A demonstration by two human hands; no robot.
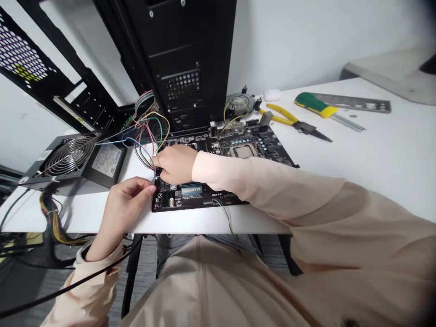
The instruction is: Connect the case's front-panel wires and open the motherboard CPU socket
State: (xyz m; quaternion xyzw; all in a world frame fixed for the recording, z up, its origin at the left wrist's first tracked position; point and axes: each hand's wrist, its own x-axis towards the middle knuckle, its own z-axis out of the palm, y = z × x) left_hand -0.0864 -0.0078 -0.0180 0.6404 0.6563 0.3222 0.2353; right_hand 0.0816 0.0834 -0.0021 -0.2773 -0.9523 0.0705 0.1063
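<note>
A black motherboard [218, 196] with a blue-grey GIGABYTE heatsink [191, 190] lies flat on the white table. At the board's left edge, my left hand [127, 200] pinches a thin blue wire [154, 175] between thumb and fingertips. Just above it, my right hand [177, 163] reaches across the board from the right, fingers bent together among the coloured wires [140, 152]; what its fingertips grip is hidden. These wires run from the black computer case [194, 45] to the board's left side.
A power supply [102, 159] sits left of the board. Behind the board is a CPU cooler [238, 105]. Yellow-handled pliers [289, 119], a green and yellow screwdriver [316, 106] and a metal strip [357, 103] lie right. A black cable [68, 290] crosses the front left.
</note>
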